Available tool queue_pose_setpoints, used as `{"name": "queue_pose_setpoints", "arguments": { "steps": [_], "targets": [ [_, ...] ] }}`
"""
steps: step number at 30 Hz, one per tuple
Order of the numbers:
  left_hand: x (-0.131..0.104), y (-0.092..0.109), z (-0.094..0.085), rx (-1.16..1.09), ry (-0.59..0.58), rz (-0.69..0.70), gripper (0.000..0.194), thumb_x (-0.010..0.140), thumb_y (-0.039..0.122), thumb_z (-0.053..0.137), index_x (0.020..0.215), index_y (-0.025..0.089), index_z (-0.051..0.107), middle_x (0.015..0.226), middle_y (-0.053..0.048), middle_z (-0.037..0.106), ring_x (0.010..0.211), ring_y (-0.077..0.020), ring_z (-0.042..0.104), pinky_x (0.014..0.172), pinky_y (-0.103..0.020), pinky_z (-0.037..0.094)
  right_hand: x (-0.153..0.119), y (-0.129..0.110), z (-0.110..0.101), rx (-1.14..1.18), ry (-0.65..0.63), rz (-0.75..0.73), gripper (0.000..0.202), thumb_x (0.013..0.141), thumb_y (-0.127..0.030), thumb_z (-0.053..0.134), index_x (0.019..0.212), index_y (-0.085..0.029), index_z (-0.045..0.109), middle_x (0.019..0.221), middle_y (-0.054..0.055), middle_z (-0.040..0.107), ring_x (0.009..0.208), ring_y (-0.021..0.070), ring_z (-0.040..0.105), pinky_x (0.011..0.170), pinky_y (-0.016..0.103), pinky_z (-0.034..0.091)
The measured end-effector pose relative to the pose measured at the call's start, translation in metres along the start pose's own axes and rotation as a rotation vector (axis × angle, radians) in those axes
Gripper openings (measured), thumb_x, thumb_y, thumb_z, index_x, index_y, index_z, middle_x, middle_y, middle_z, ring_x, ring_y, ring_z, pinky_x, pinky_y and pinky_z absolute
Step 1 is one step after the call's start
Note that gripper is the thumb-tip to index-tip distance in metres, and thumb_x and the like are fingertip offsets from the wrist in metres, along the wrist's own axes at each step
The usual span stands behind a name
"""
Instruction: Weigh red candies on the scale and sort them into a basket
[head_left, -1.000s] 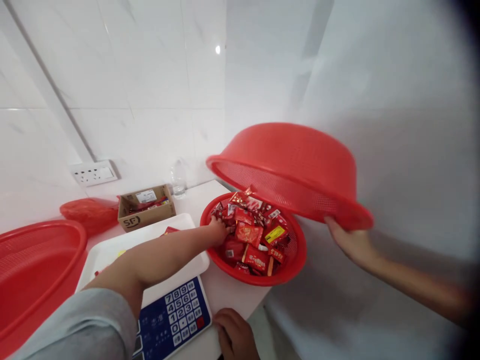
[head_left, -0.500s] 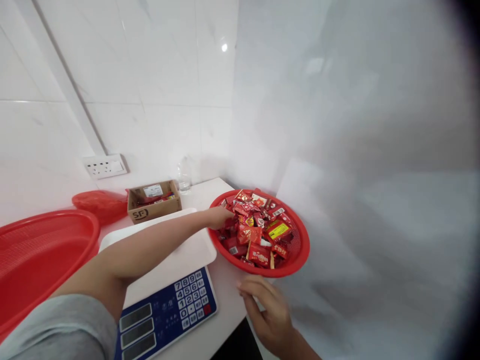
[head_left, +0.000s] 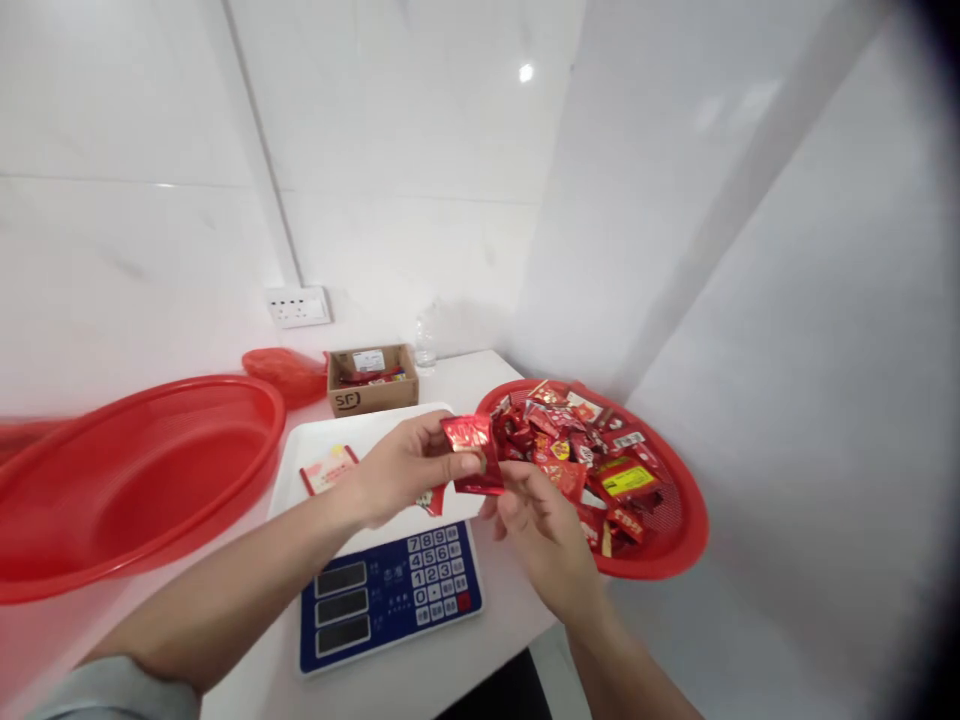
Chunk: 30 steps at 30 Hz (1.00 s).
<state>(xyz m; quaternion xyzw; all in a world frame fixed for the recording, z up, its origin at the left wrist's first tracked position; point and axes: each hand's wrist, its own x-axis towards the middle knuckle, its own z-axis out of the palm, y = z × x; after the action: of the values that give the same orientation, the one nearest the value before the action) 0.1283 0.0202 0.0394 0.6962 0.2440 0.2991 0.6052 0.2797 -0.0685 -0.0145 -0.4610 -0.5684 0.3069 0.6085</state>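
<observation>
Both arms extend forward over the surface (head_left: pixel 469 370); the left forearm rises obliquely from the lower left, a grey sleeve (head_left: pixel 112 690) at its near end, and the right forearm enters from the lower right, so that the hands meet near the centre; the left hand (head_left: pixel 401 465) pinches a small, glossy red foil packet (head_left: pixel 474 440), its thumb laid across the front face; the right hand (head_left: pixel 551 545) is half curled, thumb and fingers at the packet's lower right corner, though whether they grip it cannot be told; the packet is held tilted between the hands, above the right part of the white rectangular tray (head_left: pixel 300 450) of a scale with a blue keypad panel (head_left: pixel 390 620); on the tray lie a flat cream-and-red packet (head_left: pixel 328 468), left of the left hand, and a smaller red wrapper (head_left: pixel 433 502), partly hidden beneath it; to the right stands a round red plastic mesh basket (head_left: pixel 686 515) filled with mostly red wrapped packets (head_left: pixel 559 430); to the left, a large red plastic basin (head_left: pixel 172 480); behind the tray, an open brown cardboard box (head_left: pixel 379 402).
</observation>
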Motion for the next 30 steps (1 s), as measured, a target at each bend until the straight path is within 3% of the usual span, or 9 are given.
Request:
{"name": "queue_pose_setpoints", "arguments": {
  "steps": [2, 5, 8, 15, 20, 24, 27, 30],
  "targets": [
    [-0.02, -0.001, 0.001, -0.103, 0.051, 0.081, 0.03, 0.077, 0.039, 0.077, 0.083, 0.016, 0.058, 0.068, 0.002, 0.062, 0.058, -0.0094, 0.058, 0.051, -0.018, 0.046, 0.007, -0.01, 0.012, 0.013, -0.108, 0.017, 0.039, 0.09, -0.057, 0.056, 0.088, -0.019, 0.063, 0.064, -0.002, 0.058, 0.055, 0.0111, 0.054, 0.051, 0.022, 0.047],
    [-0.045, -0.002, -0.002, -0.184, 0.036, 0.15, 0.027, 0.086, 0.041, 0.069, 0.086, 0.015, 0.063, 0.07, -0.001, 0.066, 0.061, -0.0104, 0.063, 0.055, -0.019, 0.05, 0.01, -0.023, 0.027, 0.054, -0.203, 0.043, 0.042, 0.092, -0.056, 0.053, 0.076, -0.018, 0.061, 0.061, -0.001, 0.056, 0.054, 0.0101, 0.05, 0.049, 0.021, 0.043],
    [-0.063, -0.005, -0.008, -0.311, -0.027, 0.169, 0.039, 0.089, 0.051, 0.062, 0.097, 0.013, 0.065, 0.066, -0.002, 0.065, 0.053, -0.0097, 0.061, 0.043, -0.015, 0.044, 0.009, -0.034, 0.039, 0.212, -0.337, 0.126, 0.043, 0.091, -0.057, 0.055, 0.076, -0.018, 0.064, 0.061, 0.0, 0.059, 0.053, 0.0107, 0.052, 0.048, 0.022, 0.043],
    [-0.079, -0.02, -0.016, -0.546, -0.112, 0.123, 0.06, 0.074, 0.061, 0.073, 0.112, 0.016, 0.066, 0.062, 0.0, 0.063, 0.031, -0.0025, 0.043, 0.029, -0.011, 0.033, 0.001, -0.043, 0.057, 0.417, -0.518, 0.272, 0.041, 0.088, -0.059, 0.058, 0.08, -0.02, 0.068, 0.059, 0.0, 0.058, 0.05, 0.0112, 0.049, 0.048, 0.023, 0.042],
    [-0.081, -0.026, -0.017, -0.639, -0.028, 0.094, 0.058, 0.068, 0.061, 0.078, 0.099, 0.013, 0.07, 0.059, 0.001, 0.058, 0.034, -0.0026, 0.042, 0.028, -0.009, 0.032, -0.002, -0.028, 0.07, 0.447, -0.465, 0.346, 0.039, 0.087, -0.057, 0.061, 0.076, -0.019, 0.064, 0.057, -0.002, 0.057, 0.048, 0.0097, 0.048, 0.045, 0.021, 0.039],
    [-0.082, -0.035, -0.022, -0.731, -0.02, 0.121, 0.042, 0.075, 0.051, 0.077, 0.095, 0.015, 0.071, 0.055, 0.004, 0.053, 0.034, -0.0007, 0.039, 0.03, -0.007, 0.035, -0.001, -0.017, 0.08, 0.464, -0.374, 0.383, 0.041, 0.084, -0.056, 0.065, 0.069, -0.019, 0.057, 0.054, -0.004, 0.054, 0.046, 0.0072, 0.044, 0.043, 0.018, 0.036],
    [-0.082, -0.039, -0.029, -0.77, -0.049, 0.17, 0.032, 0.082, 0.045, 0.072, 0.101, 0.019, 0.071, 0.053, 0.007, 0.05, 0.032, -0.0002, 0.039, 0.03, -0.005, 0.035, 0.001, -0.018, 0.087, 0.368, -0.36, 0.328, 0.044, 0.086, -0.058, 0.061, 0.068, -0.019, 0.057, 0.053, -0.004, 0.052, 0.046, 0.0079, 0.044, 0.044, 0.019, 0.037],
    [-0.083, -0.041, -0.036, -0.72, -0.001, 0.155, 0.033, 0.088, 0.041, 0.067, 0.112, 0.02, 0.067, 0.055, 0.005, 0.055, 0.037, -0.0044, 0.052, 0.031, -0.006, 0.038, 0.004, -0.026, 0.094, 0.23, -0.369, 0.204, 0.046, 0.09, -0.057, 0.055, 0.064, -0.019, 0.054, 0.053, -0.003, 0.049, 0.049, 0.0095, 0.044, 0.047, 0.021, 0.04]
  ]
}}
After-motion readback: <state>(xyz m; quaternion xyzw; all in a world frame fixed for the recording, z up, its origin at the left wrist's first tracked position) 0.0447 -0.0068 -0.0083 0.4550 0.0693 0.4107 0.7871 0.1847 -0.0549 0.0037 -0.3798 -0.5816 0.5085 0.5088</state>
